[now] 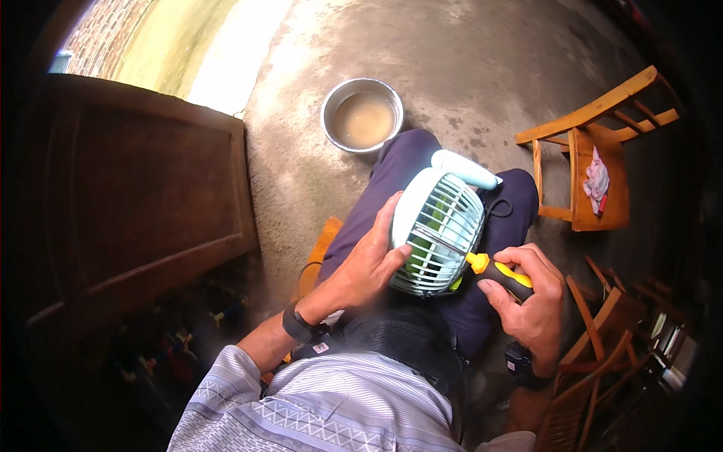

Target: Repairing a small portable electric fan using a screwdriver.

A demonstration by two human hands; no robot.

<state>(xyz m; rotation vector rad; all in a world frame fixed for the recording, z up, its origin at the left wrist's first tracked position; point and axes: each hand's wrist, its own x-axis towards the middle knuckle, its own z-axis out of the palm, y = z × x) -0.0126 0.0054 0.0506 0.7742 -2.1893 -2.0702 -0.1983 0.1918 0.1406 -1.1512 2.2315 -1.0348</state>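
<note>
Daylight glare top left, dark fisheye edges

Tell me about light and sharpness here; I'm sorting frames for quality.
Head view: daylight glare blows out the ground at top left, the door and lower corners sit in deep shadow, fisheye bends the edges, and the fan is sharp while the left hand looks slightly soft.

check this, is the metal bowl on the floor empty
No, the metal bowl holds murky brownish liquid.
</note>
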